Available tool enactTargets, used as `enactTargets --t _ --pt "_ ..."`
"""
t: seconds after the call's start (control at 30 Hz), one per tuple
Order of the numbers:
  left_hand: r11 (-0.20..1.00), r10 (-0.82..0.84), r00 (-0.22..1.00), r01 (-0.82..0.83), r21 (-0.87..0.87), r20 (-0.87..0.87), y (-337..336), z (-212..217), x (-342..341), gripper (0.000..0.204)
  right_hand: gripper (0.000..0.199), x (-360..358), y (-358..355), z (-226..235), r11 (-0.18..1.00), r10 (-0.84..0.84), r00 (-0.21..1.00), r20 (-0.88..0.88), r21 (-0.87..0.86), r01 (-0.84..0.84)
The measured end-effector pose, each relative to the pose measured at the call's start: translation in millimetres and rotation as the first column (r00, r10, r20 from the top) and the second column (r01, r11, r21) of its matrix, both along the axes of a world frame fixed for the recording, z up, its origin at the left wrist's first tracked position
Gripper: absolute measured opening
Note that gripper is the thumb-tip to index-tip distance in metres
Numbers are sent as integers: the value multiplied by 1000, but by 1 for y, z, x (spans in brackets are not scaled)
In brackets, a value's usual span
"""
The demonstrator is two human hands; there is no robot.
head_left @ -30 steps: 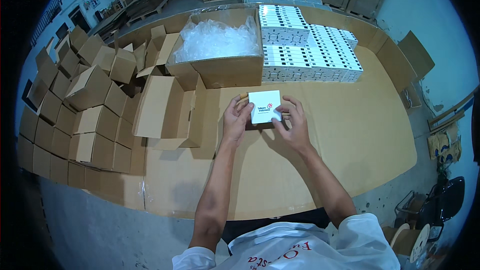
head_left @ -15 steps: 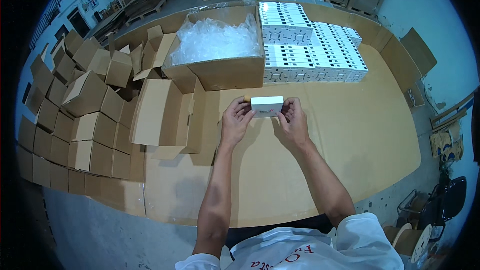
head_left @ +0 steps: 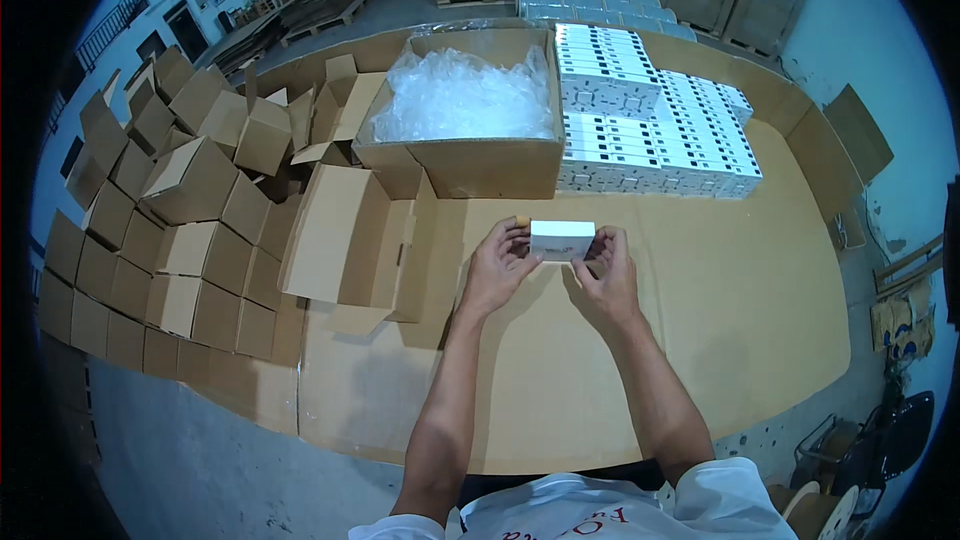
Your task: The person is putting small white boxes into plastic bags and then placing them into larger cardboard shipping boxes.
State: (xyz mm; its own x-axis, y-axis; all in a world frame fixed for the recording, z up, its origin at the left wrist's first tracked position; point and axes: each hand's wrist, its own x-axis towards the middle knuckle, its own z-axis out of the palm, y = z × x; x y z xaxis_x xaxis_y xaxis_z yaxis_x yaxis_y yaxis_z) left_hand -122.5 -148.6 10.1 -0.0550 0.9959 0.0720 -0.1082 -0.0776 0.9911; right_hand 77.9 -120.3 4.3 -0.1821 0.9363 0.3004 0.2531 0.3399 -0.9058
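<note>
A small white box (head_left: 562,240) is held between my two hands over the middle of the cardboard-covered table. My left hand (head_left: 500,266) grips its left end, with a yellowish covering on one fingertip. At the right end, my right hand (head_left: 608,275) pinches it with thumb and fingers. To the left of my hands lies an open brown carton (head_left: 345,240), its flaps spread. Behind it stands a large carton (head_left: 490,168) filled with clear plastic bubble packaging (head_left: 465,95). Rows of white printed boxes (head_left: 655,140) are stacked at the back right.
Many open brown cartons (head_left: 205,255) are piled along the left side. A cardboard wall (head_left: 810,140) rims the table's far and right edges. Beyond the right edge are a black chair (head_left: 895,435) and cable reels (head_left: 825,510). Wrapped rolls (head_left: 600,2) lie behind the table.
The whole view has shifted, so everything appears lower and further right. Both hands still hold the white box in nearly the same pose, its front face tipped slightly differently.
</note>
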Motion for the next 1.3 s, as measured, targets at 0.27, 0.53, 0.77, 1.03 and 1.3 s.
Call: enactTargets --t 0.27,0.53,0.77,1.03,1.3 --pt "999 -22 997 20 -34 -74 4 -2 -21 67 53 -8 5 23 993 -35 989 -141 103 50" --pt "999 -22 992 17 -43 -123 -10 -2 -30 80 19 -55 92 117 786 -99 916 388 596 -167" --pt "997 -52 997 48 -65 -51 -16 10 -29 87 25 -118 148 152 893 -228 485 844 380 -242" --pt "996 -31 999 33 -88 26 -13 11 -29 86 18 -123 167 169 936 -240 429 871 325 -137" --pt "996 -29 999 28 -82 -15 -10 -3 -29 84 14 -120 171 146 948 -180 475 861 281 -149"
